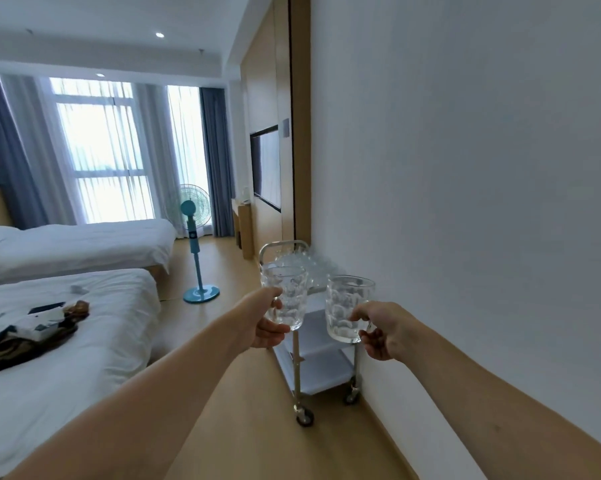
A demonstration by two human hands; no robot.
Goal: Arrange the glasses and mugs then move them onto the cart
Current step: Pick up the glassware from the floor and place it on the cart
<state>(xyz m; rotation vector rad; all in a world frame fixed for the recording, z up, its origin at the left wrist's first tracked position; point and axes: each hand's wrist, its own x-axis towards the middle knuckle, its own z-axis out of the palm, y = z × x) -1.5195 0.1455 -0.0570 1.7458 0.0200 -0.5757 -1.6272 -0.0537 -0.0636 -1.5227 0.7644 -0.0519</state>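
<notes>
Near bed (84,341): far left of the left hand, white cover; dark clutter (28,336) lies on it, items too blurred to name.

Far bed (77,244): beyond the near bed, up and left of the left hand, white cover.

Fan (193,244): teal, standing on the wood floor (243,427), left of and beyond the left hand, before the curtained window (101,150).

Left hand (266,318): arm stretched forward, fingers closed round the handle of the left mug.

Left mug (287,297): clear dimpled glass, upright, empty, held in the air just right of the left hand, in front of the cart's top level. Apart from the right mug, a clear gap between.

Cart (321,362): metal frame on castors, white shelves, standing against the wall beyond and below both hands. More glassware (297,259) stands on its top level beyond the two mugs; count and kind cannot be told.

Right mug (347,308): same clear dimpled glass, upright, empty, held in the air just left of the right hand, above the cart's near end.

Right hand (383,332): arm stretched forward, fingers closed round the handle of the right mug.

Wall (482,168): plain white, right of the right hand.
</notes>
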